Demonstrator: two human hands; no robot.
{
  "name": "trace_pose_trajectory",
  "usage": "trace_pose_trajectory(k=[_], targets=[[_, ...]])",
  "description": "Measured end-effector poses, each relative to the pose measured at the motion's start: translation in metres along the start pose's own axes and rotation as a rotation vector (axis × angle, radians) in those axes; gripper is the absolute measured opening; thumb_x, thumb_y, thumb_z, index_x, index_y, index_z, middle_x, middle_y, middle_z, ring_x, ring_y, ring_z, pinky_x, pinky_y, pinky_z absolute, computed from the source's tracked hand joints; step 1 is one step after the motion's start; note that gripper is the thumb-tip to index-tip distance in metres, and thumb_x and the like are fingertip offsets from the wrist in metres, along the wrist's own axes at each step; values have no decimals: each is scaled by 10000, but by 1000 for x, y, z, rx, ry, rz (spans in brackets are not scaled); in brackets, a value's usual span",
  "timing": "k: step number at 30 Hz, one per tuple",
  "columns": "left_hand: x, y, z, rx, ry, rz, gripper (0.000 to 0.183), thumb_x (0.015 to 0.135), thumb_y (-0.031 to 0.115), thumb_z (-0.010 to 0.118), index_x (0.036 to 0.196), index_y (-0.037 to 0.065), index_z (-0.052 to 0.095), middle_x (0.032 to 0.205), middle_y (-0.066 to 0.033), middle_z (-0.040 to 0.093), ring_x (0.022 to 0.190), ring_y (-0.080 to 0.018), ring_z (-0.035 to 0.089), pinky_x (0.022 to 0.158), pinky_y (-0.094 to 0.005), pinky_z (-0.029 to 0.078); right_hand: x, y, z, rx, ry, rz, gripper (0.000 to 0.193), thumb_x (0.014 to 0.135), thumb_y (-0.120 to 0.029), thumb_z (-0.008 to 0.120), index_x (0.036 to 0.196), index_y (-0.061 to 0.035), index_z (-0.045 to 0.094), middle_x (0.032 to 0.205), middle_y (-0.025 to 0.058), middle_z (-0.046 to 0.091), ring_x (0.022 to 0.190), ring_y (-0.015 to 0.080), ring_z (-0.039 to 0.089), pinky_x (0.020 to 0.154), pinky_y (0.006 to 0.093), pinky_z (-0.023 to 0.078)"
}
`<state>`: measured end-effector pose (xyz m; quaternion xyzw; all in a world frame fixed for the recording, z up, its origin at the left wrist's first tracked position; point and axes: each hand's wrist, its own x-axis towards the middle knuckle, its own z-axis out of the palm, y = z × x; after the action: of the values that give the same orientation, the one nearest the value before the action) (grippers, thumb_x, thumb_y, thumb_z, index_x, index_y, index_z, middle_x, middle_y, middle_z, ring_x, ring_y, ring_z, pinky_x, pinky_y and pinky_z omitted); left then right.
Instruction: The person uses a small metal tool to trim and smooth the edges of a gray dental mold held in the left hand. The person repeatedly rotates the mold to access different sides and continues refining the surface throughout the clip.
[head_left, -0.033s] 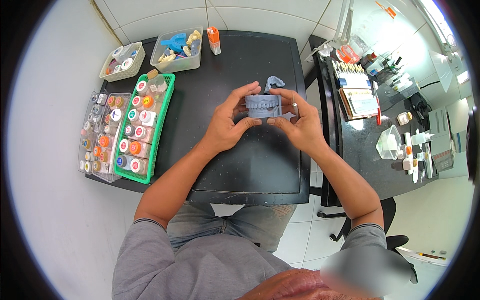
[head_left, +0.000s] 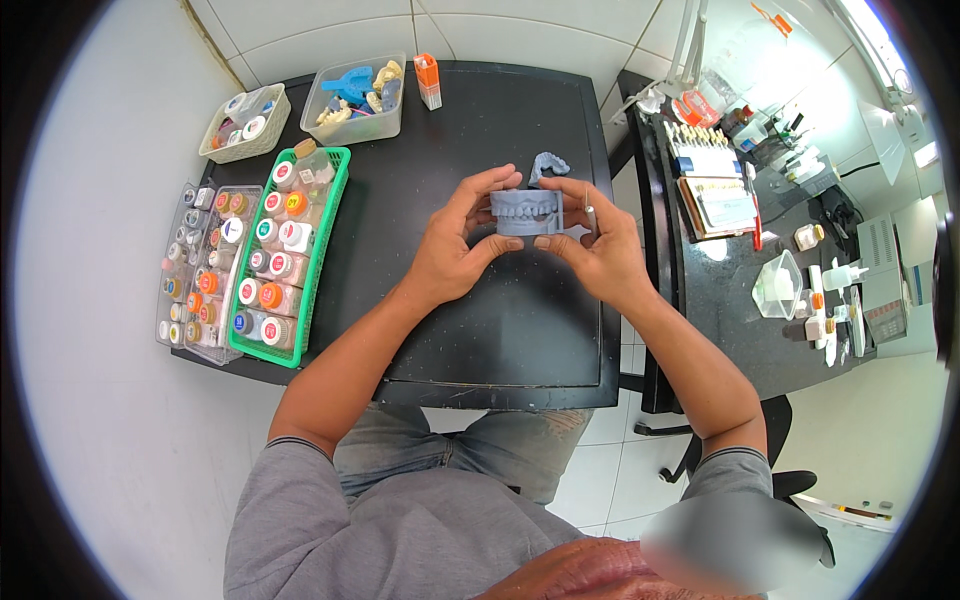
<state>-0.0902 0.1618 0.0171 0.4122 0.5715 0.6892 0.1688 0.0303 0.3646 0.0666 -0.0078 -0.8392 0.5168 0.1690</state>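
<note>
A grey-blue dental jaw model (head_left: 527, 212), upper and lower rows of teeth set together, is held above the black table (head_left: 500, 330). My left hand (head_left: 450, 255) grips its left side, thumb beneath and fingers over the top. My right hand (head_left: 600, 255) grips its right side, and a thin metal instrument (head_left: 590, 218) seems tucked between its fingers. A second grey-blue dental piece (head_left: 548, 165) lies on the table just behind the hands.
A green basket (head_left: 337, 200) of capped jars and a clear organiser box (head_left: 195, 270) stand at the left. Two clear tubs (head_left: 352, 100) (head_left: 245, 122) and a small orange-topped box (head_left: 428, 82) sit at the back. A dark side desk (head_left: 720, 310) with bottles is at the right.
</note>
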Motion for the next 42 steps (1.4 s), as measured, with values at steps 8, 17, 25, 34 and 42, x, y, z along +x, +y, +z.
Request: trace_pose_trajectory(k=[8, 17, 25, 34, 42], targets=[[1, -3, -1, -23, -25, -7, 608, 977, -104, 741, 1512, 48, 494, 1712, -219, 454, 1507, -281, 549, 1203, -422, 529, 0, -8, -2, -1, -6, 20, 637, 840, -23, 913, 1431, -79, 683, 1135, 138, 816, 990, 229, 805, 873, 368, 597], [1, -3, -1, -62, -38, -29, 584, 996, -144, 680, 1514, 43, 483, 1735, -227, 415, 1495, -284, 564, 1183, -406, 553, -1, -11, -2, -11, -1, 9, 607, 833, -2, 908, 1397, -57, 692, 1108, 137, 817, 970, 217, 801, 884, 360, 604], [0, -4, 0, -136, -52, -32, 563, 1000, -129, 685, 1487, 33, 452, 1723, -234, 420, 1485, -301, 575, 1195, -430, 547, -2, -13, 0, 34, -4, 34, 621, 853, -1, 907, 1427, -69, 680, 1082, 115, 807, 956, 182, 784, 833, 345, 593], [-3, -3, 3, -216, -21, 13, 328, 1112, 85, 678, 1383, 13, 509, 1596, -199, 571, 1345, -250, 657, 1079, -398, 576, -4, -9, 3, 341, 50, 158, 534, 958, -8, 838, 1390, 8, 524, 1077, 119, 786, 1013, 154, 743, 880, 304, 566], [0, -2, -1, -173, 66, -68, 294, 1133, 140, 656, 1378, -16, 612, 1468, -161, 651, 1334, -242, 651, 1109, -400, 546, -4, 1, 2, 346, -13, 238, 338, 961, -29, 822, 1156, -25, 546, 1025, 89, 768, 988, 116, 706, 864, 279, 544]])
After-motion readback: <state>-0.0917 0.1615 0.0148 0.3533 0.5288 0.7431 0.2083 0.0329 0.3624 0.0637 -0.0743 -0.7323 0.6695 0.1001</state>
